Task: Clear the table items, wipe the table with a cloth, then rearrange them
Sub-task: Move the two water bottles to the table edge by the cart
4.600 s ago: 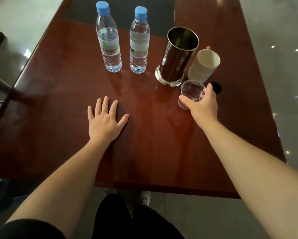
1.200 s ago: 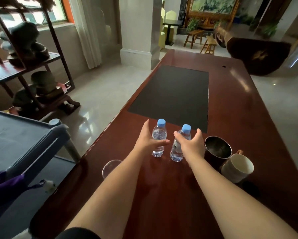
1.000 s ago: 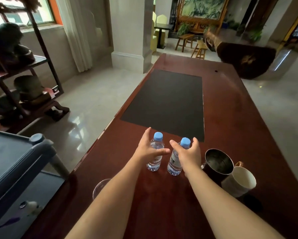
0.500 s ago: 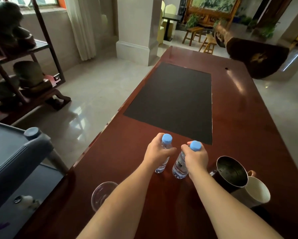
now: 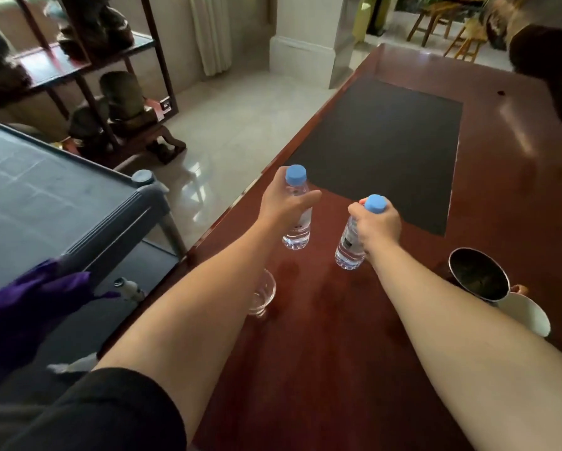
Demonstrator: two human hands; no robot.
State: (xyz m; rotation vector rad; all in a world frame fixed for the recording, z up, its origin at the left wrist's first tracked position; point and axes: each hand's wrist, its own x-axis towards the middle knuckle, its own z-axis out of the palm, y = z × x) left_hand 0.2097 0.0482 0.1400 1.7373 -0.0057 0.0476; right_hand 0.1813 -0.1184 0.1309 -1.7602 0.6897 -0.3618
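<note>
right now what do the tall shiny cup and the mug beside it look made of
Tall cup: looks like polished metal, probably stainless steel, given its mirror-bright rim and dark reflective inside. Mug: seems glazed ceramic, opaque cream with a smooth, soft sheen and a brownish handle; coated enamel can't be ruled out.

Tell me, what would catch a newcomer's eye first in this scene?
Two bare arms reach over a long reddish wooden table, and the left hand and right hand each grip a blue-capped water bottle, the left bottle and the right bottle. A shiny metal cup and a white mug stand at the right.
</note>
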